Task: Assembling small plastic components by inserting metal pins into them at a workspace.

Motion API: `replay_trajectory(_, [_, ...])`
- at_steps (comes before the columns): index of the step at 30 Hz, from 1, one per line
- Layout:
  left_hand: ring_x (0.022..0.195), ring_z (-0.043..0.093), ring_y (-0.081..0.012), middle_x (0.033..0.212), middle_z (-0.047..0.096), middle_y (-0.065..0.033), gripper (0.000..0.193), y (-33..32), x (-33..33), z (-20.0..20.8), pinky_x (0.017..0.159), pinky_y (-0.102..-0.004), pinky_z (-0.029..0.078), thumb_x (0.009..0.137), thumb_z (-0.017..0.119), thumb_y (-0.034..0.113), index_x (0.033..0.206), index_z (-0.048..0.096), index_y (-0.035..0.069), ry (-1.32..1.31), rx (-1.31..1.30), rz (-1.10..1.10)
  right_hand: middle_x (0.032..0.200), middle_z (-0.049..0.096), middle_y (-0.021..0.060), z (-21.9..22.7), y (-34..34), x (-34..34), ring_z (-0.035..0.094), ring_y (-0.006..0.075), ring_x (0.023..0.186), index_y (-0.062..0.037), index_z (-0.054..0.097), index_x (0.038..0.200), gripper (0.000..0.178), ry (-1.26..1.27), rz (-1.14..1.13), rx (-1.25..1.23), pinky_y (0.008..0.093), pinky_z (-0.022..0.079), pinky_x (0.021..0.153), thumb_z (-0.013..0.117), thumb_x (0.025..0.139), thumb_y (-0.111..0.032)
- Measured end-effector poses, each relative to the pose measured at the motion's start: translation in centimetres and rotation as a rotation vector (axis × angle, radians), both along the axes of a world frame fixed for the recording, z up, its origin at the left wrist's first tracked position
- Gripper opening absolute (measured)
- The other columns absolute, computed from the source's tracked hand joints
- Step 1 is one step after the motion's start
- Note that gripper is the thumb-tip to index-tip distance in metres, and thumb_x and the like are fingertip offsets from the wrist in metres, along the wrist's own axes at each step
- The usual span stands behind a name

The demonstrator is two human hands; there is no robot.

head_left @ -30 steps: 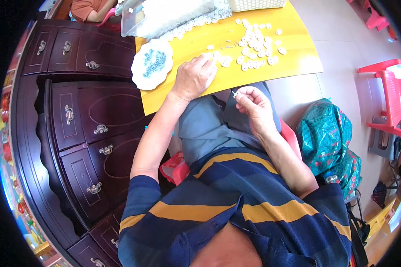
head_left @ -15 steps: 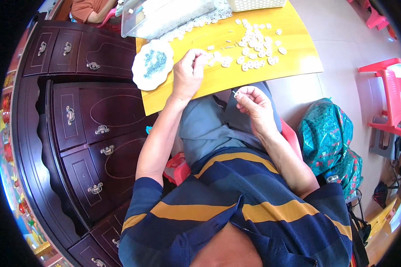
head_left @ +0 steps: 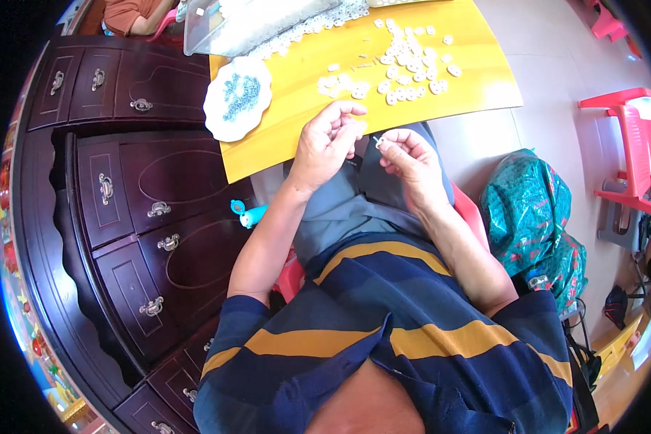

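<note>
My right hand [head_left: 412,163] is in front of the table's near edge, thumb and fingers closed on a small white plastic piece [head_left: 378,144] with a thin pin sticking out of it. Just left of it, my left hand [head_left: 327,148] is raised over my lap with its fingers pinched together. Whatever is between those fingertips is too small to make out. Many small white plastic pieces [head_left: 412,61] with holes lie loose on the yellow table [head_left: 296,101]. At the left corner stands a white scalloped plate [head_left: 214,114] holding a heap of small dark metal pins [head_left: 242,98].
A clear plastic bin [head_left: 195,36] stands at the table's back left, a white basket [head_left: 383,2] beside it. Dark wooden drawers [head_left: 130,166] line the left. To the right are a green bag [head_left: 524,202] and a red plastic stool [head_left: 633,145]. Another person's arm [head_left: 148,22] shows at far left.
My left hand has come off the table top, moving right and nearer to me, close to the right hand. The right hand has shifted slightly and keeps the white piece. The view has tilted a little.
</note>
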State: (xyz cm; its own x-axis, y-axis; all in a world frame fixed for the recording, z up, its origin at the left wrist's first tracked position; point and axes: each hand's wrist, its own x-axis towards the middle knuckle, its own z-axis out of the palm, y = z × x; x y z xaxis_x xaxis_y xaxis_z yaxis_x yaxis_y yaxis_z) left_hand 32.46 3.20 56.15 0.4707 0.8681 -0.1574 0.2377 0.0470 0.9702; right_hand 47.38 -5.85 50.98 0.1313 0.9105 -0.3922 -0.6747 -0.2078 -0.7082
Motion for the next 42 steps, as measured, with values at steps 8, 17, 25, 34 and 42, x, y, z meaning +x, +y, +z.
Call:
replay_trajectory(8, [0.066,0.057,-0.0042,0.081,0.063,0.0000,0.013,-0.9,-0.6,-1.7,0.059,-0.0197,0.050,0.096,0.057,0.007,0.103,0.067,0.003,-0.105,-0.124,0.037,0.089,0.069,-0.0009,-0.5,0.0,0.4,0.061,0.0054,0.073,-0.0075,0.065,0.104,0.014,0.089,-0.036,-0.034,0.0182,0.046,0.066,0.070,0.091,-0.011])
replay_trajectory(17, [0.073,0.064,-0.0086,0.091,0.068,-0.0060,0.019,-1.2,-0.6,-2.1,0.069,-0.0238,0.057,0.094,0.062,0.004,0.111,0.065,-0.004,-0.285,-0.218,0.033,0.090,0.070,-0.0001,-0.6,0.1,0.4,0.061,0.0055,0.072,-0.0072,0.066,0.104,0.014,0.119,-0.045,-0.032,0.0174,0.046,0.064,0.071,0.091,-0.010])
replay_trajectory(25, [0.075,0.064,-0.0083,0.090,0.068,-0.0037,0.017,-0.7,-1.0,-2.4,0.070,-0.0226,0.055,0.097,0.062,0.011,0.108,0.066,-0.002,-0.143,-0.079,0.009,0.092,0.067,-0.0005,-0.6,0.0,0.2,0.060,0.0060,0.073,-0.0073,0.064,0.105,0.013,0.037,-0.019,0.017,0.0193,0.047,0.068,0.068,0.093,-0.011])
replay_trajectory(34, [0.075,0.064,-0.0077,0.089,0.069,-0.0029,0.018,-0.6,-0.7,-1.4,0.070,-0.0225,0.055,0.097,0.061,0.011,0.107,0.068,-0.002,-0.065,-0.056,-0.031,0.086,0.066,-0.0029,0.1,-0.1,-0.1,0.058,0.0055,0.073,-0.0087,0.065,0.102,0.011,-0.139,-0.001,0.055,0.0192,0.044,0.068,0.070,0.092,-0.013])
replay_trajectory(42, [0.072,0.063,-0.0070,0.088,0.070,-0.0035,0.017,-0.7,-0.6,-1.6,0.067,-0.0214,0.054,0.095,0.063,0.008,0.108,0.070,-0.001,-0.019,0.008,-0.039,0.086,0.065,-0.0033,0.1,-0.2,0.0,0.058,0.0050,0.072,-0.0084,0.065,0.102,0.011,-0.142,0.013,0.053,0.0190,0.045,0.067,0.069,0.092,-0.012])
